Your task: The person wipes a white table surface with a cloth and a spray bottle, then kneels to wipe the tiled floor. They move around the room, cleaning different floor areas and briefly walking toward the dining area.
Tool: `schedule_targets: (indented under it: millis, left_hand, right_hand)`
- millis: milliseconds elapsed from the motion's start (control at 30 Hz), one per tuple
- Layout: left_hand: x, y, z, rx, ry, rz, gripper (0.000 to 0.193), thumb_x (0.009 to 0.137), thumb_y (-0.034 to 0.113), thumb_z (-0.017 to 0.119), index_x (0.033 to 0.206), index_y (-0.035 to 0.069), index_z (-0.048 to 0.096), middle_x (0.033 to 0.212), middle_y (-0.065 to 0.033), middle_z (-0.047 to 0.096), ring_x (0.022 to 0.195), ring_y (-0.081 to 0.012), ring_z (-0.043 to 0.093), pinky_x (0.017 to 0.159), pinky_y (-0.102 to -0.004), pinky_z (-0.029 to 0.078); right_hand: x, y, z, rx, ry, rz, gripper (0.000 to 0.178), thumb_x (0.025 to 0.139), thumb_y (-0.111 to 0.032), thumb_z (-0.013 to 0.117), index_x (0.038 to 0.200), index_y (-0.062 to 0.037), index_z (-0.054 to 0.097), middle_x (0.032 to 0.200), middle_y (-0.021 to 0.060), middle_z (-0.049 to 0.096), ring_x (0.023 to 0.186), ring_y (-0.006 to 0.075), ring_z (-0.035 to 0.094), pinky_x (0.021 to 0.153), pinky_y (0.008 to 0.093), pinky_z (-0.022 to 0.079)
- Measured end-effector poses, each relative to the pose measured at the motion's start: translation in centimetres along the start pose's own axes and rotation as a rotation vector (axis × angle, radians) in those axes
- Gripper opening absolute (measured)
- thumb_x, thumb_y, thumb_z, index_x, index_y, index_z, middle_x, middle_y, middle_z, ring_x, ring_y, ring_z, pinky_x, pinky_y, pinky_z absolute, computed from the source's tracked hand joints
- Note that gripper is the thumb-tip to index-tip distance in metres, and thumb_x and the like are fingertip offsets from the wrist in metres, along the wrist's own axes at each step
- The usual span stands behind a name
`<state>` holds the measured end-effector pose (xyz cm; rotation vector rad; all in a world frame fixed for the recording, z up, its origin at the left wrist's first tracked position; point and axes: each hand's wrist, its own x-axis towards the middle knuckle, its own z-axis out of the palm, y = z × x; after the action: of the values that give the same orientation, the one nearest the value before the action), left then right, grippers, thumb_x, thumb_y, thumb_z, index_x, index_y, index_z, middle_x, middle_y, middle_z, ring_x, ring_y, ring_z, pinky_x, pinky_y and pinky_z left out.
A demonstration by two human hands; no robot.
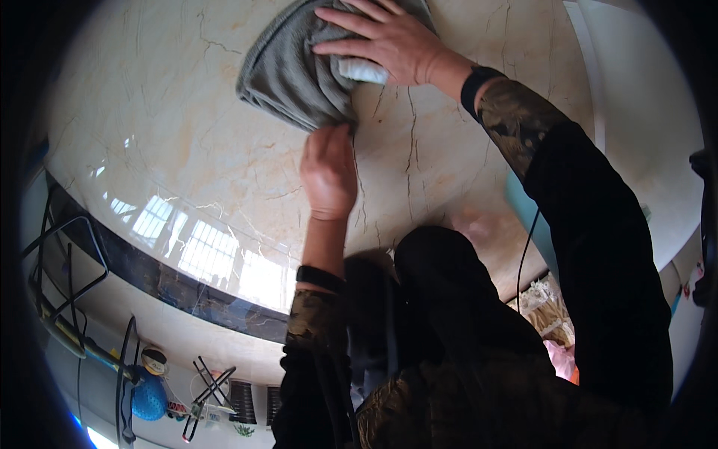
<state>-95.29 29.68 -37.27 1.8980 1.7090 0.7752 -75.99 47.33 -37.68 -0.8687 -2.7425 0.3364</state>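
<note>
Watching cloth (288, 78) on floor (187, 142): left hand (329, 173) pinching near edge, right hand (389, 46) spread on top. I judge cloth could bunch if left pulls against right's press.

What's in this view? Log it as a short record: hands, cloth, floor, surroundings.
Left hand: closed on the cloth's near corner
Right hand: fingers spread, pressing on the cloth
Cloth: grey, creased, on the floor
White piece: by the right palm; kind unclear
Floor: glossy, beige, veined, with a dark band
Surroundings: blue ball, lower left
</note>
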Motion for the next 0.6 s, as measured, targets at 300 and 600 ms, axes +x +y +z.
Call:
schedule_targets:
  millis: [300, 600]
  left_hand:
    - [0.6, 5.3, 4.7, -0.116, -0.079, -0.084, 0.024, 0.087, 0.0, 0.07, 0.11, 0.005, 0.072, 0.102, -0.0156, 0.066, 0.089, -0.0366, 0.067, 0.075, -0.0446, 0.056]
    - [5.3, -4.7, -3.4, 0.196, -0.054, 0.107, 0.022, 0.081, 0.01, 0.065, 0.102, 0.009, 0.07, 0.099, -0.0087, 0.061, 0.088, -0.0284, 0.062, 0.072, -0.0431, 0.05]
  right_hand:
    - [-2.2, 1.3, 0.6, 0.064, -0.124, -0.056, 0.046, 0.095, -0.038, 0.064, 0.14, -0.0316, 0.061, 0.168, 0.0074, 0.034, 0.155, 0.0374, 0.029, 0.126, 0.0567, 0.023]
    - [-0.9, 0.5, -0.2, 0.072, -0.119, 0.003, 0.049, 0.095, -0.039, 0.066, 0.143, -0.0294, 0.062, 0.166, 0.0094, 0.037, 0.155, 0.037, 0.029, 0.126, 0.0556, 0.024]
